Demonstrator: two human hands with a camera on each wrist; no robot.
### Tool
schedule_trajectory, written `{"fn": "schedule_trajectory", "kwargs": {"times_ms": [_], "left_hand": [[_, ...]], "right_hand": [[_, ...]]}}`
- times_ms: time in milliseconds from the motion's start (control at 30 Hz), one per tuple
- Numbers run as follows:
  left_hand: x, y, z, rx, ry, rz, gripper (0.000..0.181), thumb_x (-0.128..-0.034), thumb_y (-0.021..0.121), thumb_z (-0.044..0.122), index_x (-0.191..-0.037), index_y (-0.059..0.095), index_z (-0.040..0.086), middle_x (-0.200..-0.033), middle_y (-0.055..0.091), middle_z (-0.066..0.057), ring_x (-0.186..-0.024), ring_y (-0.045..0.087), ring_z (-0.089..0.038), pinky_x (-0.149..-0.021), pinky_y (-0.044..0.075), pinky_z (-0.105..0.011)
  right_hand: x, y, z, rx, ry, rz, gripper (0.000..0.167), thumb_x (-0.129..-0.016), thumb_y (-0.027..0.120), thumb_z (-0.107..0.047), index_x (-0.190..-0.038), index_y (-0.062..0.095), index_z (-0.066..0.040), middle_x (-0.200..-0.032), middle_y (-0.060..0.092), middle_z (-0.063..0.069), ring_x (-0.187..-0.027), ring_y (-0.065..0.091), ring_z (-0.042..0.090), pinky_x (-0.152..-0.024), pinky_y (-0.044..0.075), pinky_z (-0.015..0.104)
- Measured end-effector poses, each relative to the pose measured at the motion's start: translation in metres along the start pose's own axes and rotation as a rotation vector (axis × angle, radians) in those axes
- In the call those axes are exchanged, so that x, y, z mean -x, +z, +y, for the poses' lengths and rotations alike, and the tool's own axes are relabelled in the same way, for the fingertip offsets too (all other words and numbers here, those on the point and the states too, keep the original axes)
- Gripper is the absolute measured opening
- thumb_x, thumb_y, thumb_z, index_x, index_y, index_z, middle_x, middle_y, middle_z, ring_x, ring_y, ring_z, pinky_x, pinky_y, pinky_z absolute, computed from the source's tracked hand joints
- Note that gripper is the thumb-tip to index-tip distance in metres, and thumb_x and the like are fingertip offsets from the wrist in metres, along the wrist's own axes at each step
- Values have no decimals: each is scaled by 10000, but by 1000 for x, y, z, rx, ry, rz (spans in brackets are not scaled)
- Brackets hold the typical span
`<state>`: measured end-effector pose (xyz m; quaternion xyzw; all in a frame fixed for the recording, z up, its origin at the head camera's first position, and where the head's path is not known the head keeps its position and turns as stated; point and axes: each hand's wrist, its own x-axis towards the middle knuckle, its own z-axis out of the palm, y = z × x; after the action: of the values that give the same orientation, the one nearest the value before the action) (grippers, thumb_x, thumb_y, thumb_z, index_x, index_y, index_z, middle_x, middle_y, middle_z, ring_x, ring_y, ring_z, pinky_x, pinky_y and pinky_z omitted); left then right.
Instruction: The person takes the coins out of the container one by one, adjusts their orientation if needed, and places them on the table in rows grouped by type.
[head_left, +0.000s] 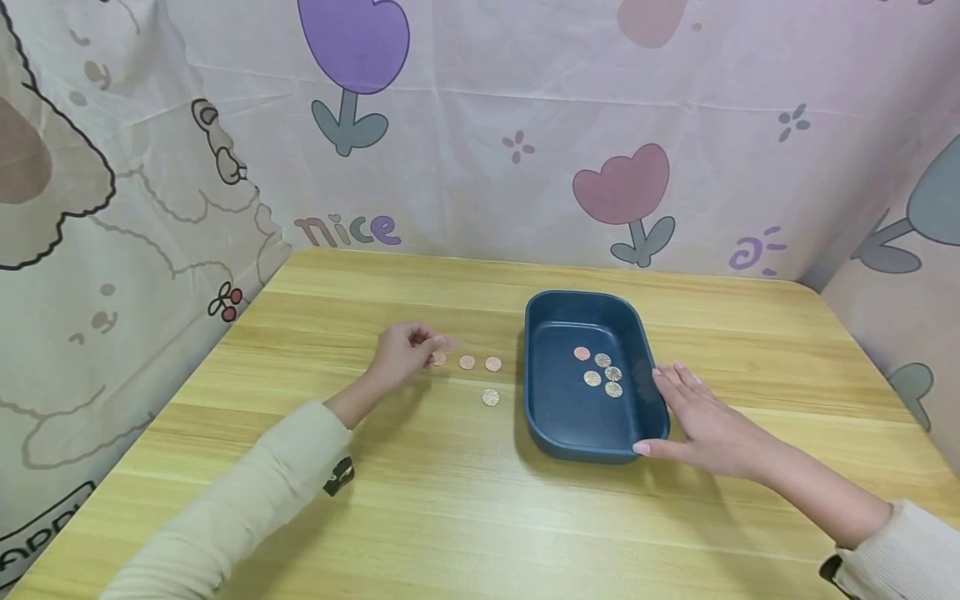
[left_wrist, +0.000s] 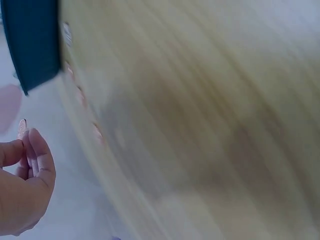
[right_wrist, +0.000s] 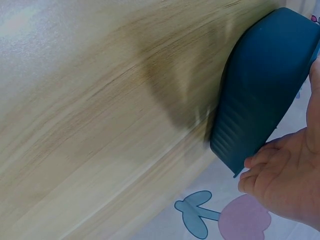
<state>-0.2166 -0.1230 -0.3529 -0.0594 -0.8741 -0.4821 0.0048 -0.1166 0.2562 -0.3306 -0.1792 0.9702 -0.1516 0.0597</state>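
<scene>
My left hand (head_left: 403, 354) pinches a copper-coloured coin (left_wrist: 22, 127) between thumb and fingertips, raised above the wooden table. Below and beside it lie three more copper coins in a row, including a middle coin (head_left: 467, 362) and a right-hand coin (head_left: 492, 364). A paler coin (head_left: 491, 397) lies nearer to me. To the right stands a dark blue rectangular tray (head_left: 555, 425), with several pale coins and one pinkish copper coin (head_left: 582, 353) on its floor. My right hand (head_left: 712, 429) rests against the tray's right side, fingers extended and thumb at the near corner.
The light wooden table (head_left: 420, 517) runs back to a printed fabric backdrop (head_left: 465, 167) with flowers and lettering. More of this fabric hangs along the left and right sides. Dark bands (head_left: 339, 476) show at my sleeve cuffs.
</scene>
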Motion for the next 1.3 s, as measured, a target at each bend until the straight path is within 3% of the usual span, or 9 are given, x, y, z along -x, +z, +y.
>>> {"fn": "schedule_trajectory", "kwargs": {"times_ms": [167, 467, 667, 833, 1133, 1300], "left_hand": [[-4, -16, -22, -64, -38, 4, 179, -915, 566, 90, -894, 601, -84, -780, 626, -184, -641, 610, -176, -591, 544, -251], [-12, -33, -46, -145, -137, -60, 144, -926, 501, 21, -877, 565, -99, -722, 599, -127, -583, 586, -108, -560, 525, -201], [-14, -34, -50, -223, -141, -106, 175, -930, 506, 38, -845, 584, -94, -737, 635, -159, -542, 539, -78, -513, 468, -168], [-19, -33, -50, -279, -142, -124, 251, -931, 531, 80, -724, 578, -56, -639, 616, -99, -487, 483, -61, -482, 421, -153], [-23, -27, -48, -363, -143, -149, 449, -910, 534, 53, -467, 468, 70, -387, 463, 38, -365, 313, -36, -398, 290, -144], [-23, -25, -46, -372, -152, -139, 500, -904, 517, 18, -429, 404, 121, -355, 416, 63, -348, 287, -31, -383, 274, -140]], "right_hand": [[0, 0, 1, 4, -4, 0, 1059, -746, 620, -641, -1411, 244, 92, -1462, 241, 316, -1368, 148, 485, -1022, 228, 659], [0, 1, 1, 2, -5, 1, 1049, -748, 620, -639, -1405, 256, 93, -1464, 245, 309, -1368, 147, 487, -1030, 220, 657], [1, 1, 0, -2, -6, 4, 1044, -751, 621, -633, -1405, 257, 94, -1465, 244, 309, -1371, 145, 484, -1038, 215, 651], [0, 1, 1, -2, -8, 6, 1043, -754, 618, -634, -1409, 250, 90, -1467, 239, 309, -1375, 136, 481, -1045, 211, 643], [0, 1, 0, -8, -2, 5, 1046, -751, 621, -635, -1408, 252, 91, -1467, 240, 307, -1375, 132, 481, -1051, 202, 641], [1, 0, 0, -5, 0, 4, 1052, -749, 619, -639, -1410, 248, 91, -1470, 235, 307, -1377, 129, 479, -1049, 203, 643]]}}
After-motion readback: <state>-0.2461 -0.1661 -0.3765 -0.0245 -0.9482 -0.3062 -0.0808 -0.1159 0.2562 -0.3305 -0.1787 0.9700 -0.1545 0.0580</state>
